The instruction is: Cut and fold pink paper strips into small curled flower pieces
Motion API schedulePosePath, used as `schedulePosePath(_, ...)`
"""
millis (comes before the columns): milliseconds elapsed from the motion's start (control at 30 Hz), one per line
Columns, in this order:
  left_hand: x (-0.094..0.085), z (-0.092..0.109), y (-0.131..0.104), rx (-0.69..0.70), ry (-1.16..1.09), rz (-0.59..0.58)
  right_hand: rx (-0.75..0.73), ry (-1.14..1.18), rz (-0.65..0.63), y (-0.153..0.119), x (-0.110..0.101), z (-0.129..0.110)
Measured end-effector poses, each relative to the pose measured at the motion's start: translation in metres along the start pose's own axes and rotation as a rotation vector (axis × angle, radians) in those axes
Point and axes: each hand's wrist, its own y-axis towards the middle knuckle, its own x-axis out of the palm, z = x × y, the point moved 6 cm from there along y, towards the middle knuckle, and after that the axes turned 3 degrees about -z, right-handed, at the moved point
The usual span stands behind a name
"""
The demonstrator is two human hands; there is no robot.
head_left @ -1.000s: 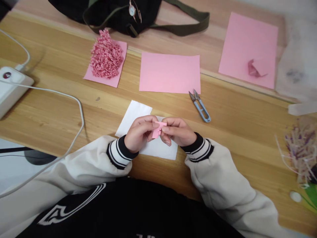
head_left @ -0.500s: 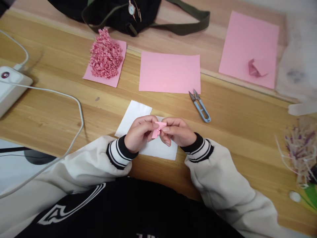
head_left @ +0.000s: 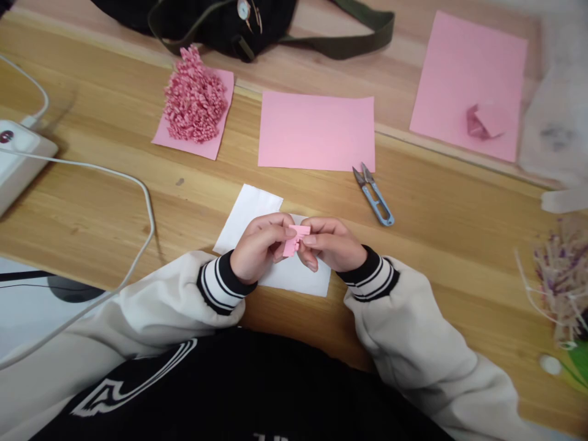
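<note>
Between my two hands is a small strip of pink paper (head_left: 291, 246) with narrow cuts along one edge. My left hand (head_left: 260, 241) pinches its left side between thumb and fingers. The cut ends on the other side are pinched by my right hand (head_left: 334, 244). Below my hands lies a white sheet of paper (head_left: 305, 278), partly covered by them, and another white paper (head_left: 248, 208) shows beyond my left hand. Blue-handled thread snips (head_left: 374, 197) rest on the table to the right, blades apart.
A pink sheet (head_left: 316, 130) lies beyond my hands. Pink curled paper bits (head_left: 195, 101) are heaped at the left. Far right, a folded pink piece (head_left: 484, 122) sits on another pink sheet (head_left: 473, 67). A black bag (head_left: 206, 24), white cable (head_left: 149, 208) and dried flower bunch (head_left: 563, 275) surround these.
Both hands keep their pinch on the pink paper strip, with barely any movement. The view has shifted slightly, so the things on the table sit a little differently in the picture.
</note>
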Motion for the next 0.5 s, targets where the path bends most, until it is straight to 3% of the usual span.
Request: schedulePosePath(500, 0.0005, -0.0008, 0.0009, 0.01, -0.009, -0.008, -0.025, -0.051, -0.008, 0.0009, 0.0021, -0.0008)
